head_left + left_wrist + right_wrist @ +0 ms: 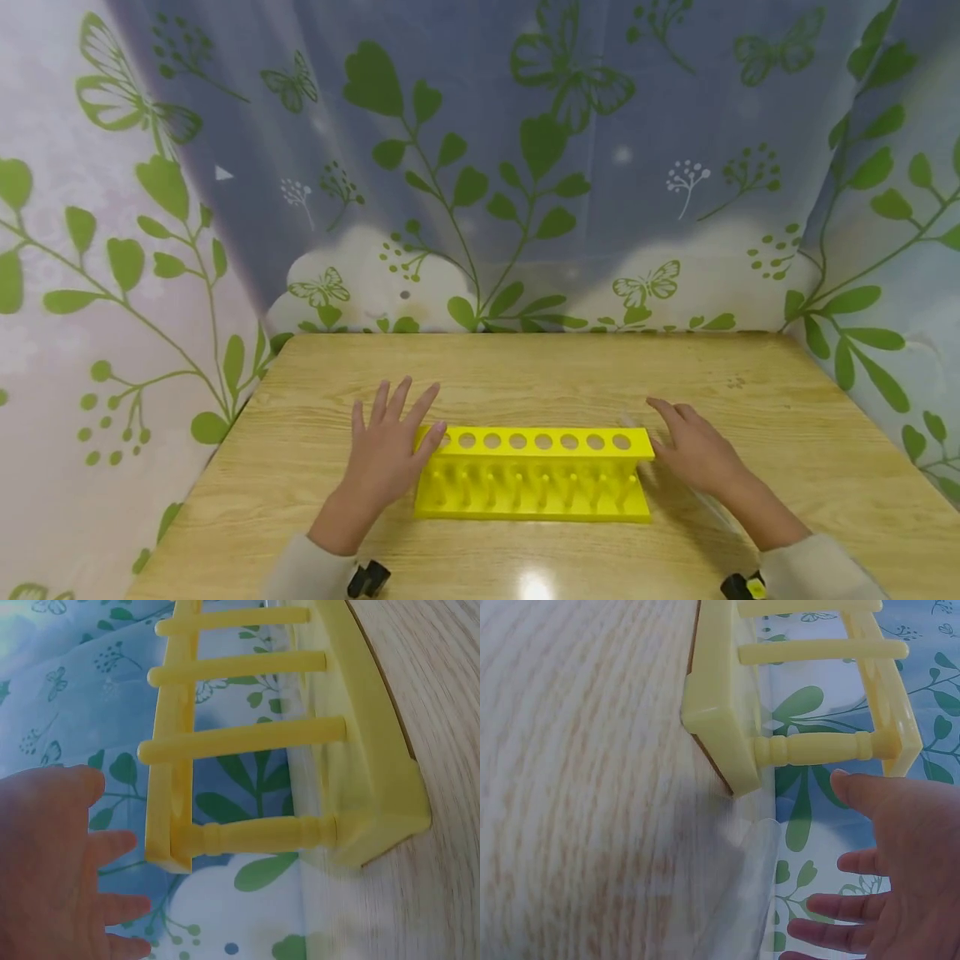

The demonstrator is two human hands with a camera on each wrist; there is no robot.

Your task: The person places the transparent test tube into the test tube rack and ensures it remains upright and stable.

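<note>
A yellow test tube rack [532,511] stands on the wooden table, with a row of round holes along its top bar and several upright pegs below. My left hand [388,454] is at its left end, fingers spread and straight, thumb over the bar's corner in the head view. In the left wrist view a gap shows between that thumb and the rack [375,802]. Beside the right end is my right hand [693,450], fingers extended and holding nothing. Its thumb lies close to the end post [817,748]; contact cannot be told. A clear tube [742,892] lies on the table near this hand.
The wooden table [525,375] reaches back to a curtain [480,167] printed with leaves and butterflies. Similar printed cloth hangs at the left [67,350] and right sides. A small black device [367,578] sits at the left wrist, another [738,586] at the right.
</note>
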